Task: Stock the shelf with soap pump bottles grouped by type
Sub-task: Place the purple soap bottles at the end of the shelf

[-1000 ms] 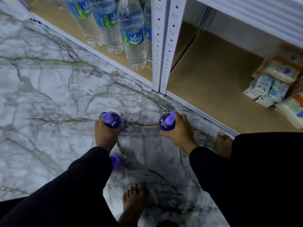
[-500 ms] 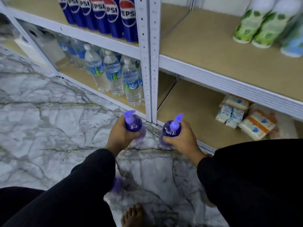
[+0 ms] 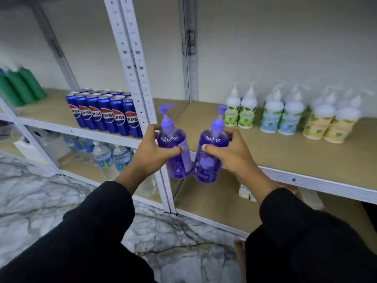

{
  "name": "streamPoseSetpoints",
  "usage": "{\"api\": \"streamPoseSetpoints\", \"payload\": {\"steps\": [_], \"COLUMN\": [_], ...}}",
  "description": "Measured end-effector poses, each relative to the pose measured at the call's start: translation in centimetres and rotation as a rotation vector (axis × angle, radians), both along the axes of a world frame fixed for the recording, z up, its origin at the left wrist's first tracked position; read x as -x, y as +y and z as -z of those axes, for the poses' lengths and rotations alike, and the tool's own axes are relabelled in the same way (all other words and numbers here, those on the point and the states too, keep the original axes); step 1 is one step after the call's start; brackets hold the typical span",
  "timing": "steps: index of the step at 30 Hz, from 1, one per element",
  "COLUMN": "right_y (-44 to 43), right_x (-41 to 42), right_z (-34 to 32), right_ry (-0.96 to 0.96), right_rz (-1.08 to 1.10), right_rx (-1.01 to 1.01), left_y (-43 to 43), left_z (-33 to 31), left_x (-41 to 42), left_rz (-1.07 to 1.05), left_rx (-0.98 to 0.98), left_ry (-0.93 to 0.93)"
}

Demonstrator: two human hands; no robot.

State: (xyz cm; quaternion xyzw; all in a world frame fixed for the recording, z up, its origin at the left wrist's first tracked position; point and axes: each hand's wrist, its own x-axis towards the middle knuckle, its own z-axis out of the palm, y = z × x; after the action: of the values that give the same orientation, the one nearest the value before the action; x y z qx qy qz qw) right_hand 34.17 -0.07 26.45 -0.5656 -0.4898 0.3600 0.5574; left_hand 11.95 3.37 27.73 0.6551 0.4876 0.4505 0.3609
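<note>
My left hand [image 3: 151, 150] grips one purple soap pump bottle [image 3: 177, 160] around its shoulder. My right hand [image 3: 228, 153] grips a second purple pump bottle [image 3: 206, 168] the same way. Both bottles are upright and side by side in the air, just in front of the middle shelf board [image 3: 285, 158]. On that board, further right, stand white pump bottles in groups: green-labelled [image 3: 240, 114], blue-labelled [image 3: 281, 117] and yellow-labelled [image 3: 330, 125].
White shelf uprights [image 3: 132, 64] stand just left of the bottles. Pepsi cans [image 3: 106, 113] fill the left bay, with green bottles [image 3: 20, 86] beyond. Water bottles [image 3: 110, 158] stand on the lower left shelf. Small packets [image 3: 245, 194] lie on the bottom right shelf. The floor is marble [image 3: 30, 201].
Both hands have lifted the purple bottles from the floor up to the height of the middle shelf. My view has risen from the floor to the shelves.
</note>
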Motion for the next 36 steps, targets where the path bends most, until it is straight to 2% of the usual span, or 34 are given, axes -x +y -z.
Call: {"api": "streamPoseSetpoints", "payload": {"steps": [7, 14, 18, 21, 29, 36], "right_y": [3.1, 6.2, 6.9, 7.4, 7.5, 7.7], "right_x": [-2.7, -3.8, -3.8, -3.6, -4.2, -4.3], "right_z": [-4.0, -2.7, -1.8, -1.9, -2.1, -1.3], "right_ry": [0.157, 0.344, 0.474, 0.455, 0.357, 0.352], "right_rz": [0.054, 0.048, 0.022, -0.004, 0.001, 0.069], "right_rx": [-0.014, -0.033, -0.031, -0.008, 0.070, 0.007], "left_y": [3.0, 6.5, 6.4, 6.4, 7.3, 7.3], "left_z": [-2.3, -0.4, 0.3, -0.1, -0.5, -0.2], "left_x": [-4.9, -8.6, -10.0, -10.1, -9.6, -9.2], "left_rz": [-0.021, -0.106, -0.083, -0.042, 0.048, -0.030], "left_rx": [-0.037, 0.137, 0.186, 0.161, 0.277, 0.216], "left_ry": [-0.224, -0.341, -0.374, -0.301, -0.223, -0.261]}}
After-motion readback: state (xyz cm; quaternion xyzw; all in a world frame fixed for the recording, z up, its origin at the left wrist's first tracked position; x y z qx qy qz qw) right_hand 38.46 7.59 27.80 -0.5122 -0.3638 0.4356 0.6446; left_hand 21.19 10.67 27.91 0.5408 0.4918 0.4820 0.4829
